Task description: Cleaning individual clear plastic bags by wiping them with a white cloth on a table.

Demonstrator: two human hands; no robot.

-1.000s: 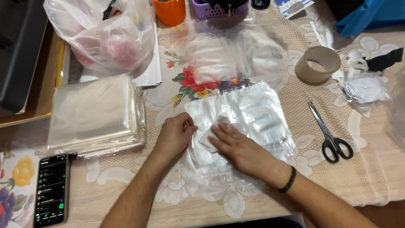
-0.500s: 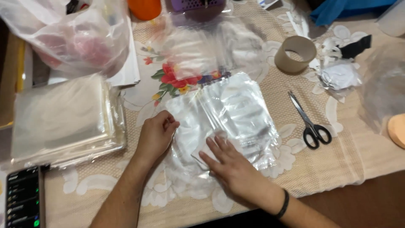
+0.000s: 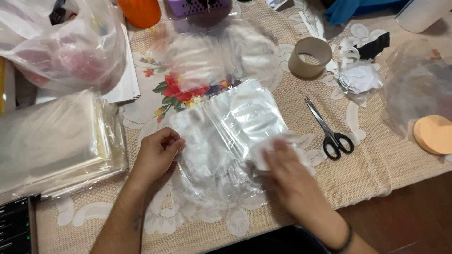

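Head view: a clear plastic bag point(image 3: 235, 136) lies flat at the centre of the frame on a lace tablecloth point(image 3: 376, 174). The left hand point(image 3: 155, 157), at lower left of centre, curls its fingers loosely and pins the bag's left edge. The right hand point(image 3: 287, 174), blurred at lower right of centre, lies on the bag's lower right corner; whether it grips the film or only presses it, I cannot tell.

The bag looks very light, thin, limp and slippery, apt to crease and cling. It is best pinched at an edge or corner, with the other hand flat on it.

Scissors point(image 3: 329, 129) lie just right of it, a tape roll point(image 3: 310, 57) lies above, and a stack of clear bags point(image 3: 52, 141) sits at left.
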